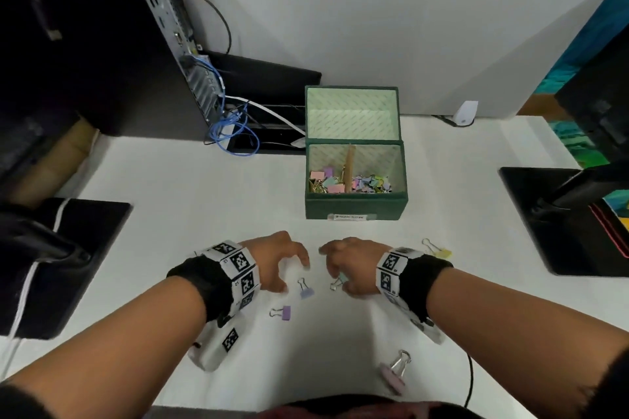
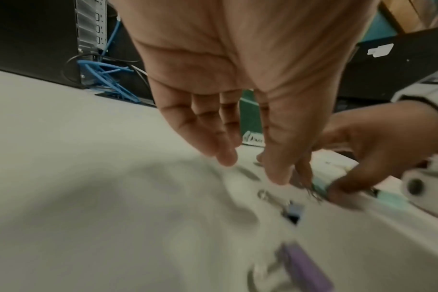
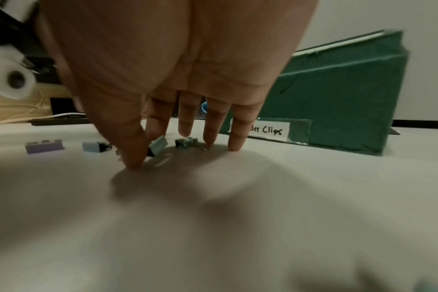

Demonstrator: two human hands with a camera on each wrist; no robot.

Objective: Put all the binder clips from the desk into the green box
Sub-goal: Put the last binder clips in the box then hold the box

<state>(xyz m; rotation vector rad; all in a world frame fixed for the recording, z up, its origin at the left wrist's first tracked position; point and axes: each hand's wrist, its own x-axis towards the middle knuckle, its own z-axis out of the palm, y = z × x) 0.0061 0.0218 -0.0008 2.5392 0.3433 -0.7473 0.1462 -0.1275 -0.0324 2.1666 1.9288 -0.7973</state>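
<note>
Pink clip [image 1: 393, 376] on white desk [image 1: 204, 180]; left hand [image 1: 279, 262] spread, right hand [image 1: 350, 265] pinching teal clip [image 1: 341, 280].

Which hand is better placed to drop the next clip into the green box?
Right. The right hand already pinches the teal clip between thumb and forefinger, and it is nearer the green box. The left hand hovers empty above the blue clip.

- teal clip [image 1: 341, 280] mostly hidden under right hand [image 1: 352, 267]
- purple clip [image 2: 306, 265] motion-blurred in left wrist view
- green box [image 3: 343, 92] label partly covered by fingers [image 3: 240, 126]
</note>
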